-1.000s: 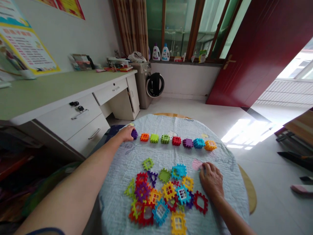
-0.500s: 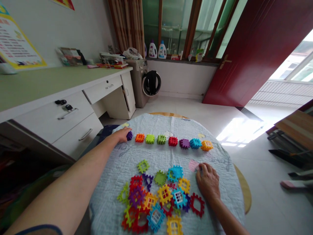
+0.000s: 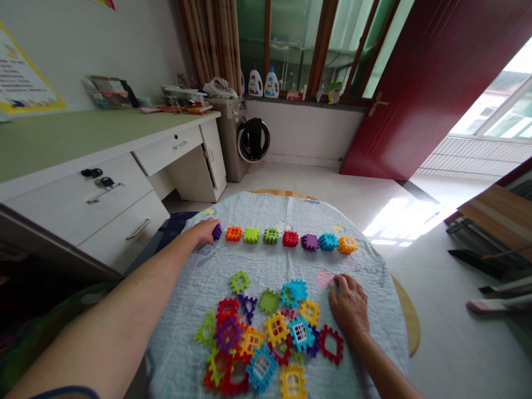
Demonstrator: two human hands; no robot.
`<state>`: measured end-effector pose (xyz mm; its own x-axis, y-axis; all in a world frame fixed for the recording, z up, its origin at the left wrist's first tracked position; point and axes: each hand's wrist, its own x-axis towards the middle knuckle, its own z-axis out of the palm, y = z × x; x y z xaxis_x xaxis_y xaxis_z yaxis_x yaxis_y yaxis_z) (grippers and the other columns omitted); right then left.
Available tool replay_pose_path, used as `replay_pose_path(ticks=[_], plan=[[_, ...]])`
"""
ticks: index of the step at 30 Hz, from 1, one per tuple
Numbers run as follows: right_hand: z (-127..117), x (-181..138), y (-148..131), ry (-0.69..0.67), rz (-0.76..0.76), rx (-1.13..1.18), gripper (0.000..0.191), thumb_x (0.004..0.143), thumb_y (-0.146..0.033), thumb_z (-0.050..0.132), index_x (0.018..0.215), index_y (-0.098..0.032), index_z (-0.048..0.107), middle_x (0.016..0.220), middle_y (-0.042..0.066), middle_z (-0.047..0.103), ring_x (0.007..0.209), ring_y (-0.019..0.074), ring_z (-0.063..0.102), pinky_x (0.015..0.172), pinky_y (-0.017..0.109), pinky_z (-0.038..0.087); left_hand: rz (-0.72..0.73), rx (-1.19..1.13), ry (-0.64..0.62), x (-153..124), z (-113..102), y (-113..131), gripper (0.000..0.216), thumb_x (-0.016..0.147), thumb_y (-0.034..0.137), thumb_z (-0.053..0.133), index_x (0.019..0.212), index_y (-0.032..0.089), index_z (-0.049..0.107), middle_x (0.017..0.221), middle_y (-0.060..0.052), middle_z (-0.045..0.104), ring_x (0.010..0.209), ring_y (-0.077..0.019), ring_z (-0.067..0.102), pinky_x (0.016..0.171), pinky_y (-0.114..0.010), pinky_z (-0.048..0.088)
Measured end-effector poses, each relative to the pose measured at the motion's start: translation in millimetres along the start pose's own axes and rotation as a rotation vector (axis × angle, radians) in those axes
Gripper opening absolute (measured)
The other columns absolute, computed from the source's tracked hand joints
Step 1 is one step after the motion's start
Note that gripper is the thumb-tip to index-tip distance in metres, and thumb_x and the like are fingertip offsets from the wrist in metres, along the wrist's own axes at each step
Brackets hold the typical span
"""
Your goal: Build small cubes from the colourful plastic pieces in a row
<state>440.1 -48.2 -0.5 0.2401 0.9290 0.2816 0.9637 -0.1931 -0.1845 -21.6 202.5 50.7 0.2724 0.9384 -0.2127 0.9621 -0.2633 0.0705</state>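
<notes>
My left hand (image 3: pixel 205 230) reaches to the far left of the table, its fingers closed around a dark purple block cube (image 3: pixel 216 231). Beside it runs a row of block cubes: an orange cube (image 3: pixel 233 234), a lime cube (image 3: pixel 251 235), a green cube (image 3: pixel 271 236), a red cube (image 3: pixel 290 239), a purple cube (image 3: pixel 310 242), a blue cube (image 3: pixel 328 241) and a yellow cube (image 3: pixel 347 245). My right hand (image 3: pixel 350 305) rests palm down on the cloth, fingers loosely apart and holding nothing. Nearest to it lies a dark red frame piece (image 3: pixel 337 354).
Loose interlocking pieces, such as a blue window piece (image 3: pixel 261 368) and a yellow piece (image 3: pixel 293 382), lie heaped on the near part of the cloth-covered round table (image 3: pixel 183 338). A desk (image 3: pixel 108 138) stands left, a washing machine (image 3: pixel 233 144) behind, and a red door (image 3: pixel 399 94) right.
The whole view has shifted slightly, so everything sits a little further left. My left hand stays on the purple cube, and my right hand stays resting on the cloth.
</notes>
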Motion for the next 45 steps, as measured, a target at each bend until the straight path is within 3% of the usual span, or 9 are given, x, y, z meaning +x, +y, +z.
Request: replay_pose_path(ticks=[5,9,14,19,22,26,32,36,45], plan=[[-0.1,0.2,-0.5,-0.003,0.004,-0.014,0.025,0.091,-0.03,0.045,0.11,-0.022,0.059,0.118,0.007,0.06,0.109,0.0241,0.051,0.094,0.037,0.035,0.011,-0.004,-0.016,-2.3,0.4,1.3,0.067,0.049,0.014,0.064,0.116,0.02,0.059,0.122,-0.012,0.062,0.109,-0.0292,0.061,0.094,-0.032,0.047],[-1.1,0.3,-1.0,-0.003,0.009,-0.017,0.025,0.09,-0.028,0.047,0.11,-0.022,0.059,0.118,0.008,0.06,0.109,0.0238,0.051,0.094,0.036,0.034,-0.01,0.003,-0.008,-8.3,-3.7,3.0,0.095,0.047,0.014,0.065,0.139,0.016,0.04,0.143,-0.018,0.045,0.129,-0.0332,0.048,0.106,-0.035,0.038],[-3.3,-0.1,-2.5,0.003,0.009,-0.004,0.024,0.09,-0.027,0.046,0.109,-0.022,0.06,0.117,0.008,0.06,0.108,0.0237,0.051,0.094,0.036,0.034,-0.041,0.018,0.134,-38.1,-17.9,15.9,0.108,0.05,0.014,0.067,0.148,0.021,0.022,0.154,-0.016,0.029,0.141,-0.0369,0.029,0.114,-0.043,0.028],[-5.6,-0.1,-4.0,-0.001,0.021,0.012,0.023,0.092,-0.03,0.045,0.108,-0.022,0.061,0.116,0.008,0.06,0.108,0.0235,0.051,0.092,0.036,0.034,0.133,-0.083,0.323,-98.0,-12.5,50.2,0.081,0.065,0.018,0.061,0.142,0.021,0.035,0.148,-0.011,0.037,0.138,-0.0297,0.033,0.117,-0.04,0.025],[-6.6,-0.1,-4.4,-0.006,0.023,0.019,0.024,0.094,-0.031,0.044,0.108,-0.021,0.061,0.116,0.008,0.06,0.108,0.0234,0.051,0.092,0.036,0.034,0.216,-0.23,0.222,-133.0,8.1,76.0,0.052,0.074,0.019,0.056,0.126,0.019,0.054,0.129,-0.01,0.055,0.123,-0.024,0.05,0.11,-0.035,0.035],[-6.6,-0.5,-4.6,-0.008,0.026,0.019,0.024,0.095,-0.032,0.043,0.108,-0.021,0.061,0.117,0.007,0.061,0.108,0.0234,0.051,0.093,0.036,0.033,0.153,-0.312,0.166,-157.7,33.6,109.0,0.032,0.081,0.029,0.057,0.111,0.021,0.063,0.114,-0.009,0.063,0.109,-0.0225,0.058,0.1,-0.033,0.044],[-6.9,-0.7,-4.4,-0.013,0.028,0.016,0.025,0.094,-0.031,0.045,0.11,-0.02,0.06,0.118,0.008,0.06,0.108,0.0229,0.051,0.092,0.035,0.033,-0.084,-0.205,0.109,-156.0,35.6,147.9,0.041,0.073,0.05,0.067,0.102,0.02,0.064,0.108,-0.011,0.063,0.103,-0.0262,0.061,0.089,-0.034,0.048],[-7.2,-0.6,-4.3,-0.024,0.032,0.012,0.024,0.093,-0.031,0.046,0.11,-0.02,0.06,0.119,0.007,0.06,0.108,0.0231,0.05,0.092,0.034,0.032,-0.198,-0.13,0.108,-150.7,32.8,160.3,0.043,0.067,0.047,0.071,0.1,0.022,0.062,0.109,-0.009,0.062,0.103,-0.0258,0.06,0.082,-0.032,0.048],[-5.8,-0.6,-4.3,-0.017,0.035,0.002,0.024,0.093,-0.031,0.046,0.11,-0.021,0.06,0.118,0.007,0.061,0.106,0.0232,0.051,0.09,0.035,0.032,0.01,-0.139,0.2,-144.0,44.2,153.9,0.041,0.067,0.037,0.069,0.103,0.018,0.063,0.105,-0.009,0.061,0.101,-0.0247,0.059,0.09,-0.032,0.047]])
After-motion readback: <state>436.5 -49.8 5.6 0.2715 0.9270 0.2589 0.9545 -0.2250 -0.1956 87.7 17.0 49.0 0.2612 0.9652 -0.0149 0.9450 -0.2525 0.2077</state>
